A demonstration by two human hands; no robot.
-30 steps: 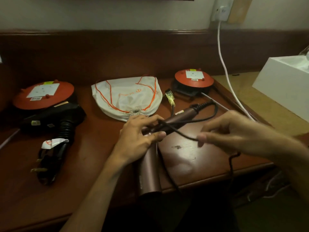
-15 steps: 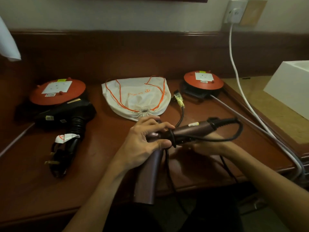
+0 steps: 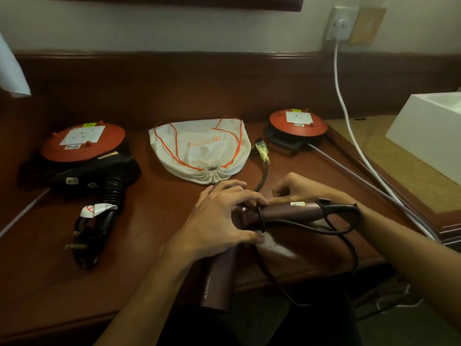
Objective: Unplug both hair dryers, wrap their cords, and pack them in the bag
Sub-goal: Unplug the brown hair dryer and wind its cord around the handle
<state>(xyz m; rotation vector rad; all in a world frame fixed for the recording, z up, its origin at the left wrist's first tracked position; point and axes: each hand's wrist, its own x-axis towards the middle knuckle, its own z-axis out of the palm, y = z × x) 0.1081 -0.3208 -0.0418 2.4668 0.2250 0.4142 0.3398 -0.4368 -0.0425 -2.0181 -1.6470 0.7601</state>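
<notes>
- L hand [image 3: 222, 216] clamped on brown dryer [image 3: 287, 212] where handle meets barrel, at desk [image 3: 154, 233] front edge.
- R hand [image 3: 296, 189] behind handle, fingers pinched on cord [image 3: 309, 224]; one loop round handle.
- Black dryer [image 3: 99, 176] lies left, cord wrapped.
- Bag [image 3: 199, 148] shut, just behind hands.

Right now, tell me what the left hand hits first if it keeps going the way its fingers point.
The left hand points right along the brown dryer's handle, which it grips. Going on, it would probably first meet the right hand just beyond the cord loop; depth is uncertain.
</notes>
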